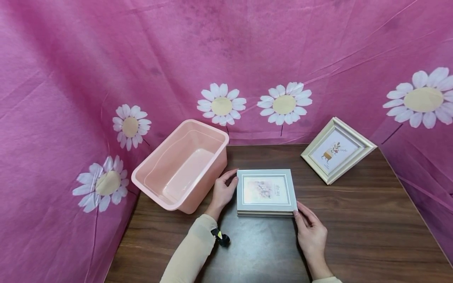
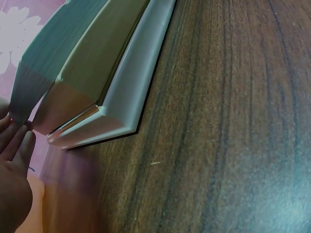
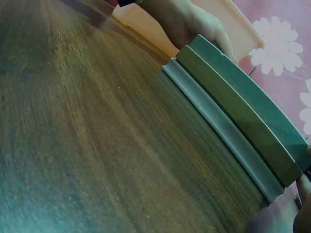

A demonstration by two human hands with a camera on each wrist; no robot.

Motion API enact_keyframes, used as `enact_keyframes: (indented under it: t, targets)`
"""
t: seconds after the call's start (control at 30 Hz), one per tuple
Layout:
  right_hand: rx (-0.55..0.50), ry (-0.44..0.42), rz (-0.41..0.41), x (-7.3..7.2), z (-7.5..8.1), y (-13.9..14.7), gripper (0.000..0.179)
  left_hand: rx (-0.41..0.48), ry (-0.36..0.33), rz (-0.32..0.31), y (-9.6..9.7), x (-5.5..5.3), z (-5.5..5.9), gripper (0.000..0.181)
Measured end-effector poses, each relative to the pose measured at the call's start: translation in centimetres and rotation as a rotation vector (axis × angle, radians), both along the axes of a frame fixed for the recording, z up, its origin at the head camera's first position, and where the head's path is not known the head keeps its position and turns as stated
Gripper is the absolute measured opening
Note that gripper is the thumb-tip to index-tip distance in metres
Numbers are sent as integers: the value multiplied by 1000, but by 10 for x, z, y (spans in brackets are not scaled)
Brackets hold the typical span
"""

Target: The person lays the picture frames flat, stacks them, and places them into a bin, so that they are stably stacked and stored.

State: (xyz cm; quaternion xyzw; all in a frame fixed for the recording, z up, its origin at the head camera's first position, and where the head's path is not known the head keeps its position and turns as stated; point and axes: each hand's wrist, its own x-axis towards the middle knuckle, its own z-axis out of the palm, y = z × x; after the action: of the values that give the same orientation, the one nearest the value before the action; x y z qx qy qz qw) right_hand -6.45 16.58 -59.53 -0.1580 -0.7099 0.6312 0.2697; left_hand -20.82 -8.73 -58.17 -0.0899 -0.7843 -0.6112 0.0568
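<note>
A pale blue-green picture frame (image 1: 267, 190) with a floral print lies face up on top of a stack. Beneath it, in the left wrist view, are a cream frame (image 2: 99, 58) and a whitish frame (image 2: 138, 68) resting on the table. My left hand (image 1: 223, 192) holds the top frame at its far left corner. At the near right corner my right hand (image 1: 313, 234) grips the same frame, thumb on the corner and fingers along the side. A narrow gap shows between the top frame and the cream one by my left fingers (image 2: 22, 148).
A pink plastic bin (image 1: 203, 192) stands left of the stack, its inside bare. On the back right, a cream picture frame (image 1: 318, 147) with a plant print stands tilted on its corner. Pink flowered cloth (image 1: 247, 51) hangs behind the dark wooden table (image 1: 368, 224).
</note>
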Motion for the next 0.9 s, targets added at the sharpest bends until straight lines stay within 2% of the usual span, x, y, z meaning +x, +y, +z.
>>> enact_keyframes:
  t: [0.5,0.7,0.9]
  targets:
    - [145,-73,-20,0,0,1,25,-6,0,7,-1,-1,-4,32]
    - [126,-76,-17,0,0,2,26,-10,-17,12,-2,-2,-6,31]
    - [93,-48,-17,1,-2,3,25,10,-56,-5,-2,-2,-3,31]
